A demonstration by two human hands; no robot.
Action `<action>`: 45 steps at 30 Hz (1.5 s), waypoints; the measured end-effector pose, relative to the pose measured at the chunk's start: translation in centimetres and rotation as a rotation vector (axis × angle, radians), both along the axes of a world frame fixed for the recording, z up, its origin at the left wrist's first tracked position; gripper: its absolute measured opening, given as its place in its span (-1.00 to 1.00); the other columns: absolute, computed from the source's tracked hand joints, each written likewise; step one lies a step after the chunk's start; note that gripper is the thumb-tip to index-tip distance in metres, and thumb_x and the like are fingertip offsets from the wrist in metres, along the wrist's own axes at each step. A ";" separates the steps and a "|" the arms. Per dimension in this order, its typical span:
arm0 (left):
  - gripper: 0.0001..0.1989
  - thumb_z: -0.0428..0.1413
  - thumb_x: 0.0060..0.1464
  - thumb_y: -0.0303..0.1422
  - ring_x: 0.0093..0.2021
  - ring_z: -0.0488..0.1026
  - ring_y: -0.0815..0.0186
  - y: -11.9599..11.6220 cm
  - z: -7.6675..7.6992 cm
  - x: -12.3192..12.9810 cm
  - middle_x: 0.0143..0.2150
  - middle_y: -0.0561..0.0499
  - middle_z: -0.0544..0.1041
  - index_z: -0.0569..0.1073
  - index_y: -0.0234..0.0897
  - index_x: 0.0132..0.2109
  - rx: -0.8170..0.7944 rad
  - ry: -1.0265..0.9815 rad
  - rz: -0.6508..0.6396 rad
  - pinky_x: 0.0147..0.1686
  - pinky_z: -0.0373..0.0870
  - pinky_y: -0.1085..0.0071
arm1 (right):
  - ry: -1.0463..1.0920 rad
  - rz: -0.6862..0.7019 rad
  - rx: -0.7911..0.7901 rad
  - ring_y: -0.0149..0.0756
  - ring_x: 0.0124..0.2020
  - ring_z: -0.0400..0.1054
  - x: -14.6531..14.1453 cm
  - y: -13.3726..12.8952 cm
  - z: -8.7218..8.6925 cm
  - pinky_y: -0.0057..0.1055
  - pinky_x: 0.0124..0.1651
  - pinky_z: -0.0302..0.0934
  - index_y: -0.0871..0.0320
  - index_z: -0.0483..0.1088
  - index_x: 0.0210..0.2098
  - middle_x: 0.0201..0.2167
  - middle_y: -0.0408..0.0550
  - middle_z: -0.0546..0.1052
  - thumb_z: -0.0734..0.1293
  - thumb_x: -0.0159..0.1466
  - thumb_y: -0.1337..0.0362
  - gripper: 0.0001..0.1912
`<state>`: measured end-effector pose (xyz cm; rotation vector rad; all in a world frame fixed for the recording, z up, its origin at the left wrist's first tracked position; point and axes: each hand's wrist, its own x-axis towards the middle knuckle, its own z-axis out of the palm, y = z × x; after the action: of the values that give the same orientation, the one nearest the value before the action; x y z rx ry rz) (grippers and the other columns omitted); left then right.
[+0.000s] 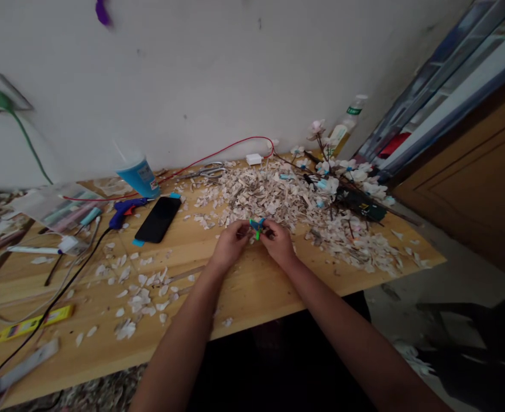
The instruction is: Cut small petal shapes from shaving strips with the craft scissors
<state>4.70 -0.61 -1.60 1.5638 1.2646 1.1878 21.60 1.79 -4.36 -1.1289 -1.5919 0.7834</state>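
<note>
Over the middle of the wooden table (252, 292), my left hand (231, 243) and my right hand (279, 243) meet around a small blue and green object (257, 227). The fingers of both hands are pinched on it, one hand from each side. Its exact shape is too small to tell. Just beyond my hands lies a wide heap of pale petal-like flakes (265, 194). More loose pale flakes (143, 297) are scattered to the left of my left forearm.
A black phone (158, 220), a blue glue gun (126, 212) and a blue cup (139, 176) stand or lie at the left. Scissors (211, 170) lie near the wall. Flower branches (350, 177) and a bottle (347, 127) are at the back right.
</note>
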 end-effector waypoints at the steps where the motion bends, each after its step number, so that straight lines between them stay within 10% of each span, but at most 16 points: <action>1: -0.83 0.21 0.08 -0.40 -0.25 0.49 0.29 0.0 0.0 0.0 -0.24 -0.02 0.60 0.57 -0.21 -0.14 0.019 0.018 0.021 -0.17 0.40 0.38 | 0.000 -0.015 0.000 -0.32 -0.42 0.37 0.0 0.0 0.0 -0.39 -0.31 0.27 0.16 0.49 -0.24 -0.34 -0.04 0.55 0.34 0.13 0.16 -0.74; 17: -0.66 0.45 -0.22 -0.24 -0.54 0.34 0.51 1.6 -1.4 -1.2 -0.50 0.14 0.46 0.52 -0.30 -0.36 -0.192 -0.792 0.468 -0.48 0.26 0.56 | -0.218 0.048 0.119 -0.22 -0.26 0.50 0.1 -0.7 -0.1 -0.30 -0.12 0.36 0.10 0.47 0.02 -0.18 0.03 0.60 0.15 0.28 0.38 -0.61; 29: -0.75 0.36 -0.08 -0.53 -0.27 0.62 0.28 0.9 0.7 -1.1 -0.37 0.00 0.60 0.50 -0.30 -0.24 -0.368 -1.040 0.364 -0.03 0.54 0.27 | -0.406 0.013 0.019 -0.21 -0.39 0.50 -0.3 -1.4 0.0 -0.34 -0.24 0.32 0.15 0.45 0.05 -0.30 0.02 0.62 0.24 0.31 0.30 -0.66; 45: -0.64 0.47 -0.24 -0.34 -0.28 0.54 0.39 0.5 0.0 -0.5 -0.21 0.00 0.63 0.57 -0.30 -0.25 -0.352 -0.978 0.210 -0.25 0.49 0.45 | -0.462 -0.060 0.207 0.09 0.20 0.29 -0.9 -1.5 -0.6 0.00 0.14 0.30 0.18 0.15 0.21 0.14 0.31 0.36 0.29 0.24 0.26 -0.44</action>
<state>4.19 -0.11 -1.58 0.4525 0.8874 1.4820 20.68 0.33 -4.92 -1.2561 -1.9562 0.3164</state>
